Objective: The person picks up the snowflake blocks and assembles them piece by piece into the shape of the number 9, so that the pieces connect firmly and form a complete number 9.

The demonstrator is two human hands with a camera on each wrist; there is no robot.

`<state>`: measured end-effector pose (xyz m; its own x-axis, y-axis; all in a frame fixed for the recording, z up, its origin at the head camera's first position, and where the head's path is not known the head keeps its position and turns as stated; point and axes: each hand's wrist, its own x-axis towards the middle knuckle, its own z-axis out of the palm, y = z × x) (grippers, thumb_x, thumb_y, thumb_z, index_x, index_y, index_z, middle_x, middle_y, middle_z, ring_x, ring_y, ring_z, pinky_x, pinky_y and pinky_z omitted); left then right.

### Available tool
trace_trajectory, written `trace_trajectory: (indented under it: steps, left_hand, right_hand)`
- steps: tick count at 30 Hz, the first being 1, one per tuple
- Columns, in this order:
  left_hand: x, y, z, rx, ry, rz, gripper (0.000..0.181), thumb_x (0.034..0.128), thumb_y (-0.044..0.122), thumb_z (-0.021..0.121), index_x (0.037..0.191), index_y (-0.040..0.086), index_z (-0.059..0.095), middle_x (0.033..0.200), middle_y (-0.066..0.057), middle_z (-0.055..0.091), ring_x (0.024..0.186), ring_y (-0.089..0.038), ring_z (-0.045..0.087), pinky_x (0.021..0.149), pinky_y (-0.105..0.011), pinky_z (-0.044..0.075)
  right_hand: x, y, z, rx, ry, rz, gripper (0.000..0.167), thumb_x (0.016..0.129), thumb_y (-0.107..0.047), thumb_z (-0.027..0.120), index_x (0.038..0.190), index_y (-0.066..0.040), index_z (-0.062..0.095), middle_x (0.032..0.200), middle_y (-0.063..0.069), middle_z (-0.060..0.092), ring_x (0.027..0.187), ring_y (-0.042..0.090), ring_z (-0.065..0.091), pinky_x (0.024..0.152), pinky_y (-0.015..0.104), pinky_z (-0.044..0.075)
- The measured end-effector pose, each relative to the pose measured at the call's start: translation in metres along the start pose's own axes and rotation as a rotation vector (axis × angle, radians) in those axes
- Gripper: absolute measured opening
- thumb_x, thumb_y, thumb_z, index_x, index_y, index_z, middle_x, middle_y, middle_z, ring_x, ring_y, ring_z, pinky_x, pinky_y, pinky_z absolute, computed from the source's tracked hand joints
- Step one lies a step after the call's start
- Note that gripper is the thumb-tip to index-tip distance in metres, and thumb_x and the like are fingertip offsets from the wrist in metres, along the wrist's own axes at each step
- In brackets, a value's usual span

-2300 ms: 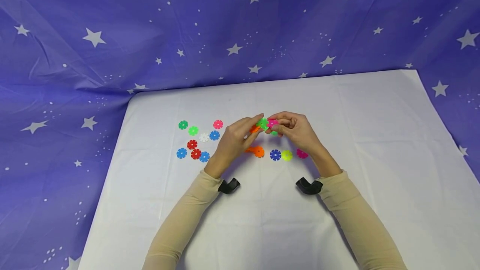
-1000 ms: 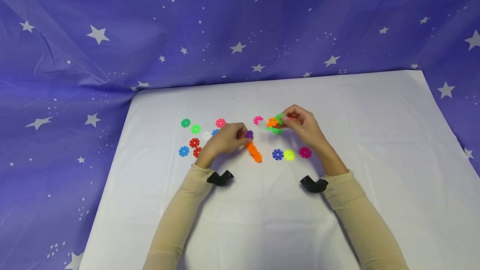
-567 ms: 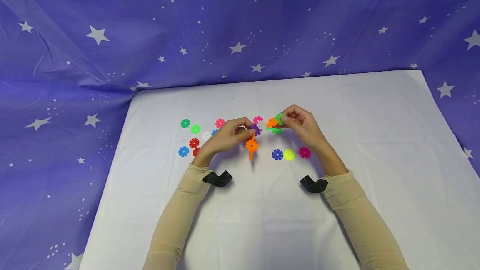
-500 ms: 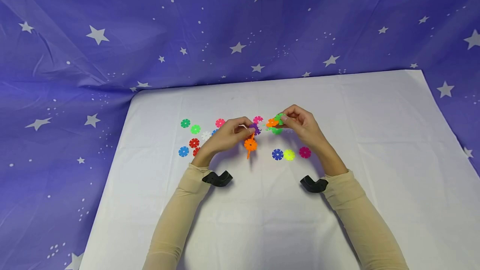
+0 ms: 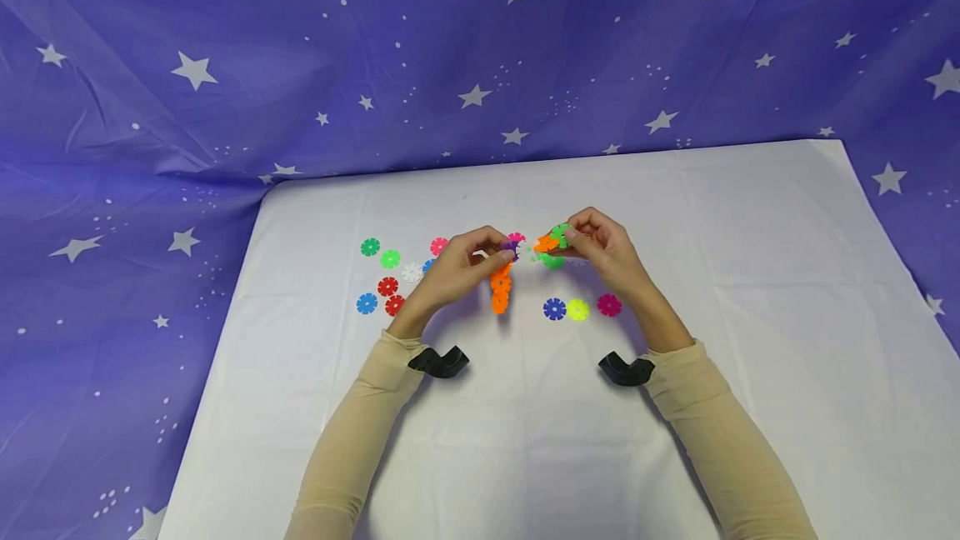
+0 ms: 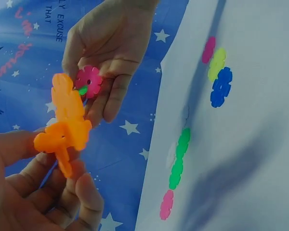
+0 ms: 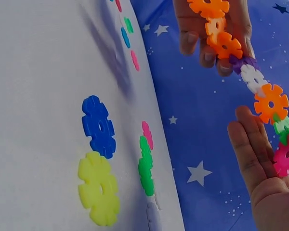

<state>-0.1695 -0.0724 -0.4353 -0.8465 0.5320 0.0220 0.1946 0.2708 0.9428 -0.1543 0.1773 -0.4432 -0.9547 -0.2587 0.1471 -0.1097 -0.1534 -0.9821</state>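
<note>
Small notched plastic discs, snowflake building pieces, make up a row between the hands. My left hand (image 5: 465,267) pinches a purple disc (image 7: 242,63) between thumb and fingers; several linked orange discs (image 5: 500,283) hang below it. My right hand (image 5: 606,247) holds the other end, with its thumb at a green disc (image 5: 559,234) and a pink disc (image 7: 288,155) by the palm. Between them sit an orange disc (image 7: 271,104) and a white disc (image 7: 253,78). The white disc meets the purple one; whether they are slotted together I cannot tell.
On the white tabletop, loose discs lie at left, including a blue disc (image 5: 367,303) and a red disc (image 5: 387,287). Nearer the right hand are a dark blue disc (image 5: 555,309), a yellow disc (image 5: 577,309) and a magenta disc (image 5: 610,305). A starry blue curtain (image 5: 480,48) hangs behind.
My left hand left the green and pink discs, took the purple and orange discs, and rose rightward to the white disc. The orange tail has swung. The right hand has barely moved lately.
</note>
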Motion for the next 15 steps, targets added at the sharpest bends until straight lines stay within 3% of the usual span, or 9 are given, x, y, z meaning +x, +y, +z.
trace_trajectory:
  steps: [3, 9, 15]
  left_hand:
    - [0.0, 0.0, 0.002, 0.016, 0.021, 0.011, 0.016, 0.0946, 0.018, 0.066, 0.106, 0.006, 0.066, 0.097, -0.008, 0.068, 0.09, -0.017, 0.061, 0.074, -0.027, 0.052]
    - [0.001, 0.0, 0.008, 0.047, 0.065, 0.091, 0.019, 0.0924, 0.017, 0.069, 0.106, 0.004, 0.066, 0.1, -0.007, 0.068, 0.088, -0.018, 0.063, 0.075, -0.027, 0.054]
    - [0.002, 0.0, 0.016, -0.077, 0.079, 0.104, 0.013, 0.092, 0.01, 0.068, 0.1, 0.001, 0.062, 0.098, -0.017, 0.069, 0.08, -0.038, 0.07, 0.068, -0.028, 0.058]
  right_hand:
    - [0.0, -0.001, 0.002, 0.005, 0.003, 0.008, 0.006, 0.099, -0.003, 0.05, 0.101, 0.002, 0.053, 0.091, 0.002, 0.064, 0.084, 0.014, 0.069, 0.083, 0.041, 0.057]
    - [-0.001, -0.002, 0.003, -0.013, -0.008, 0.011, 0.003, 0.097, 0.0, 0.053, 0.098, -0.003, 0.053, 0.1, 0.0, 0.068, 0.088, 0.011, 0.068, 0.081, 0.027, 0.058]
    - [-0.001, -0.001, 0.001, -0.121, -0.078, 0.011, 0.011, 0.093, 0.0, 0.061, 0.102, 0.003, 0.055, 0.107, 0.0, 0.067, 0.097, 0.012, 0.065, 0.081, 0.021, 0.055]
